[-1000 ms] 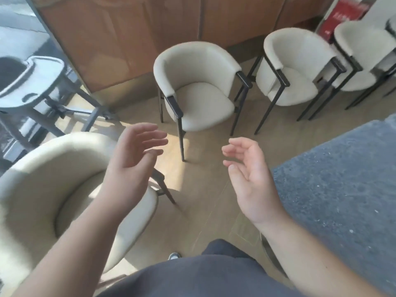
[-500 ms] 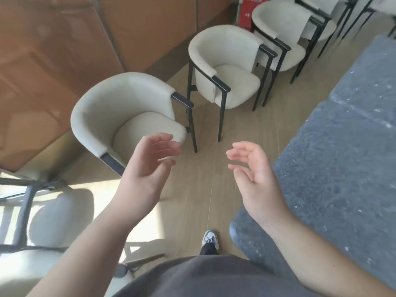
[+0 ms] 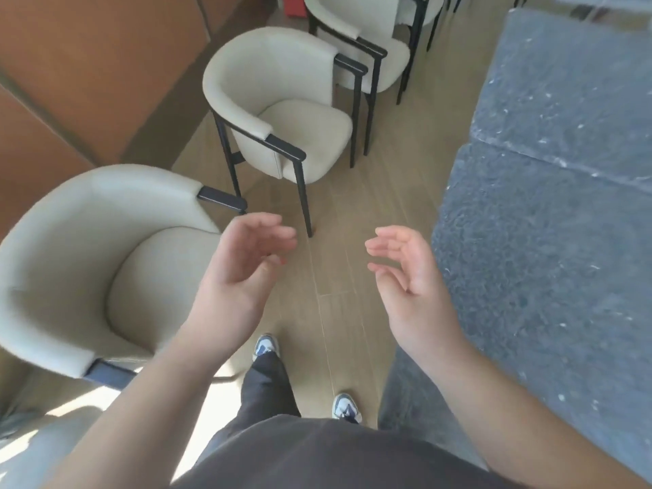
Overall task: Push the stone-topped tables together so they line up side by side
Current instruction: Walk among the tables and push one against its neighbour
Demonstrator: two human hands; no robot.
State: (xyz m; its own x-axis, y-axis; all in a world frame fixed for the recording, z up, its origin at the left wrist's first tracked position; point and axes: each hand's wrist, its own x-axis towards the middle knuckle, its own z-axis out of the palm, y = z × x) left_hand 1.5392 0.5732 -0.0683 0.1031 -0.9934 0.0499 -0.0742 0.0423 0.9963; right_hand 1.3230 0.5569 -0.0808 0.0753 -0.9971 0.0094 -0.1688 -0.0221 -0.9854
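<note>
Neither grip held anything: the left hand (image 3: pixel 243 266) and the right hand (image 3: pixel 409 277) both hung in the air in front of the person, palms turned toward each other, fingers loosely curled and slack. Between them lay bare wooden floor (image 3: pixel 338 262), and neither hand touched a counter or a chair.

To the right stood the near stone-topped counter (image 3: pixel 550 262), its grey speckled slab running from the right hand's side down to the lower right corner. Beyond it sat the far stone-topped counter (image 3: pixel 571 79), of the same grey stone. A pale seam ran between the two slabs; they seemed to lie edge to edge there, though the blur made it hard to tell whether they actually met.

On the left stood a cream armchair (image 3: pixel 88 262) with dark arm ends, close beside the left forearm. A second cream armchair (image 3: pixel 282 111) on black legs stood farther off by the brown wall panels (image 3: pixel 91 75), and a third (image 3: pixel 367 40) stood behind it. Below the hands, two blue and white shoes (image 3: pixel 266 347) showed on the floor under dark trousers (image 3: pixel 268 390).
</note>
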